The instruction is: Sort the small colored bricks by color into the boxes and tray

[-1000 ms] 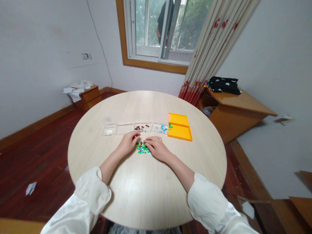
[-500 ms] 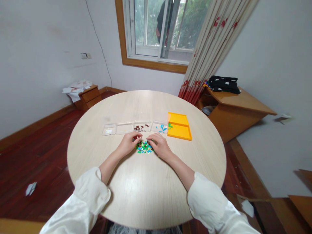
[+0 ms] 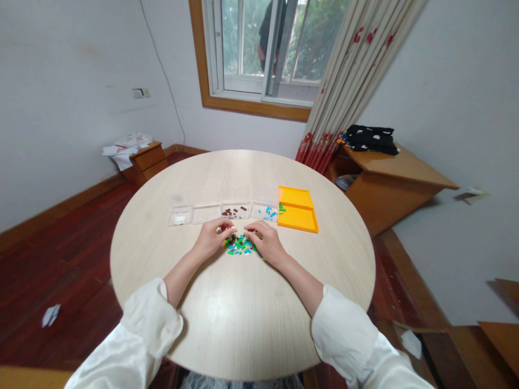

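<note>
We see a small heap of coloured pieces (image 3: 240, 244), green, blue and dark, lying on the round pale wooden bench (image 3: 243, 319) between our two hands, just in front of a row of clear trays (image 3: 206, 212). The heap spreads a little wider left to right than front to back; the single pieces are too small for us to tell which way each points. Our left hand (image 3: 211, 238) rests at the heap's left edge with fingers curled down onto it, and our right hand (image 3: 267, 243) rests at its right edge the same way; whether either grip is pinched on a piece we cannot tell. The tray row runs left to right, holding a few brown and light-blue pieces, and an orange tray (image 3: 298, 216) sits at its right end with some green pieces at its near-left edge. Beyond the bench we see white walls, a wood-framed window (image 3: 259, 54), a patterned curtain (image 3: 348, 81), a wooden side table (image 3: 389, 183) with dark folded cloth (image 3: 370, 138), and a reddish wooden floor (image 3: 60, 243).
</note>
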The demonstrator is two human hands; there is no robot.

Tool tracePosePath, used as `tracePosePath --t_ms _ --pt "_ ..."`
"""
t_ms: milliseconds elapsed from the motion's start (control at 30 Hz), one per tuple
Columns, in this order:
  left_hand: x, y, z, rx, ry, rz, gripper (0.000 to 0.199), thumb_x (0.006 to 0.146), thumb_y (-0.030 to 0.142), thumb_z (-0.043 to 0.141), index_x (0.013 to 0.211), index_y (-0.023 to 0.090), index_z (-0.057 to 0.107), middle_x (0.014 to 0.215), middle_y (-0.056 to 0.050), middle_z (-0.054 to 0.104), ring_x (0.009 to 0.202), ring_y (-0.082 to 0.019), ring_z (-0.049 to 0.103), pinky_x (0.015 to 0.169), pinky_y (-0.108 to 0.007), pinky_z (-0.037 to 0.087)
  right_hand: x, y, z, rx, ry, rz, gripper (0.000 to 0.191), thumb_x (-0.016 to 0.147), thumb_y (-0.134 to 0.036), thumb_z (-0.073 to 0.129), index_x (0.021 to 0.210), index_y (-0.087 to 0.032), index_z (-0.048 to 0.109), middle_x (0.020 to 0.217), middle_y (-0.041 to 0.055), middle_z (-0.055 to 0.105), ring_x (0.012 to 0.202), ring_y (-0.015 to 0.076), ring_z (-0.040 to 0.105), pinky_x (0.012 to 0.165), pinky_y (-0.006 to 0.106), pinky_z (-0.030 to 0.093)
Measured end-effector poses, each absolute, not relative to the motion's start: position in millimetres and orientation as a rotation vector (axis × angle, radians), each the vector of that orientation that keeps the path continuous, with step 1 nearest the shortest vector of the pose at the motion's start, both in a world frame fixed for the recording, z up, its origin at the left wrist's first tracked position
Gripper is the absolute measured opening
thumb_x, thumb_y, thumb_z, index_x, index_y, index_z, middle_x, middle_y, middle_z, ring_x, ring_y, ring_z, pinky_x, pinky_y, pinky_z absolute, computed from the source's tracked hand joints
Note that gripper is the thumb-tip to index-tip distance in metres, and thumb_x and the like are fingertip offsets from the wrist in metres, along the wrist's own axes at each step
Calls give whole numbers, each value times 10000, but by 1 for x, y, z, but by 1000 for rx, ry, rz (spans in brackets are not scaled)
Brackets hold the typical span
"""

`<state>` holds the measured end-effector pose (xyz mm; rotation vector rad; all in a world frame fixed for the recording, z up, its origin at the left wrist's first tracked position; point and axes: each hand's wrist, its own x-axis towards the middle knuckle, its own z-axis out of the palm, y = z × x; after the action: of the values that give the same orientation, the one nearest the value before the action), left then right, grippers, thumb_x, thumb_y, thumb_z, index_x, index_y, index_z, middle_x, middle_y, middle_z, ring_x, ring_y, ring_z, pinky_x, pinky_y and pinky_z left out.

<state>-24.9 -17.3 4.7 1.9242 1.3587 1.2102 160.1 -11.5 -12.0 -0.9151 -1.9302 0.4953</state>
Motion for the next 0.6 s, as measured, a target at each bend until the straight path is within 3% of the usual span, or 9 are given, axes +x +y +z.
tracePosePath --t_ms 300,600 --pt "-25 -19 4 1926 1290 1298 152 719 293 629 655 157 614 612 14 603 589 -109 533 585 -225 429 160 -11 -12 -888 -1897 421 51 801 -207 607 785 -183 649 762 39 657 754 160 601 711 292 482" --pt "-25 -18 1 2029 1236 1340 94 747 225 609 770 166 680 745 -37 682 661 -128 594 668 -257 484 159 -10 -12 -869 -1868 422 137 825 -165 561 874 -204 683 839 51 697 816 166 632 762 307 507"
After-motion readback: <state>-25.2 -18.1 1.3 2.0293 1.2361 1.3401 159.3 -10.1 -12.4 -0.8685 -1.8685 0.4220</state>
